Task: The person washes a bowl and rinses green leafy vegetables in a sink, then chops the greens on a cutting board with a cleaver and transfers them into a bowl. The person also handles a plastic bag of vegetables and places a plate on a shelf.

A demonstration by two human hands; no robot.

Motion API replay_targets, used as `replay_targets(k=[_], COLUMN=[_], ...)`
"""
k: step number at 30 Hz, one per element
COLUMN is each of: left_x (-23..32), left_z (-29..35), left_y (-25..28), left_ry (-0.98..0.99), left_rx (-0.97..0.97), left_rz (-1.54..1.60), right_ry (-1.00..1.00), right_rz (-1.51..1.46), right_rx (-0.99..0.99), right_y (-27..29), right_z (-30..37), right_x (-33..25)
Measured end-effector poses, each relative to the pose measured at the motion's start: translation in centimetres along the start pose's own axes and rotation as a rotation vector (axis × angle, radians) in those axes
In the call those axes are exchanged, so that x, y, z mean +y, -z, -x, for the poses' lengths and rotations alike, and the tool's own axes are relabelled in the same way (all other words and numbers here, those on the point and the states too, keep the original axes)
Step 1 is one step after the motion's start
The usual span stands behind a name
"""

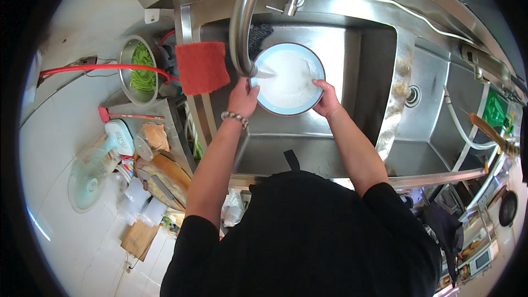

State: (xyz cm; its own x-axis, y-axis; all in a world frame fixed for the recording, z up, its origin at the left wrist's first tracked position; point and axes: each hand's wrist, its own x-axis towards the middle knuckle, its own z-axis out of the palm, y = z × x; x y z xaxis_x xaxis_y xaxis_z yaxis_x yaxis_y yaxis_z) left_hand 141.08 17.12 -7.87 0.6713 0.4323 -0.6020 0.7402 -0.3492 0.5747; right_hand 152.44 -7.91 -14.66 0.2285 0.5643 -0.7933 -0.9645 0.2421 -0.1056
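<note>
Over the left sink basin I hold a round plate (289,96) with a white middle, a pale blue band and a dark rim. My left hand (243,98), with a beaded bracelet at its wrist, grips the plate's left edge. On the opposite edge my right hand (328,99) is closed, its thumb over the rim. The curved metal faucet (240,33) ends just above the plate's left side, and water runs from it onto the plate. Both hands' fingers are partly hidden beneath the plate.
A red cloth (202,68) hangs over the basin's left edge. A dark scrubber (260,37) lies behind the plate. Farther left stands a metal bowl of cut greens (144,80); a knife (165,190) lies below it. The second basin (423,115) holds a drain.
</note>
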Motion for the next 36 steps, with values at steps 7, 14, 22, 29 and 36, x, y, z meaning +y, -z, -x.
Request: replay_targets(k=[7,14,22,29,36], left_x=[-0.6,-1.1,2.0,4.6,6.6], left_z=[-17.9,-22.0,-9.0,-8.1,-9.9], left_y=[0.6,-1.5,-2.3,-12.3,-9.0], left_ry=[0.080,0.092,-0.227,-0.255,-0.168], left_rx=[0.345,0.338,0.366,0.286,0.069], left_rz=[-0.202,-0.524,0.298,0.238,0.441], right_ry=[0.103,0.092,0.054,-0.001,0.000], right_rz=[0.277,0.357,0.478,0.386,0.271], right_rx=[0.063,0.147,0.073,-0.033,-0.033], right_y=[2.6,3.6,2.3,-0.7,-3.3], right_z=[0.3,0.4,-3.2,-2.6,-0.2], right_x=[-2.9,-3.4,-1.7,-0.9,-2.2])
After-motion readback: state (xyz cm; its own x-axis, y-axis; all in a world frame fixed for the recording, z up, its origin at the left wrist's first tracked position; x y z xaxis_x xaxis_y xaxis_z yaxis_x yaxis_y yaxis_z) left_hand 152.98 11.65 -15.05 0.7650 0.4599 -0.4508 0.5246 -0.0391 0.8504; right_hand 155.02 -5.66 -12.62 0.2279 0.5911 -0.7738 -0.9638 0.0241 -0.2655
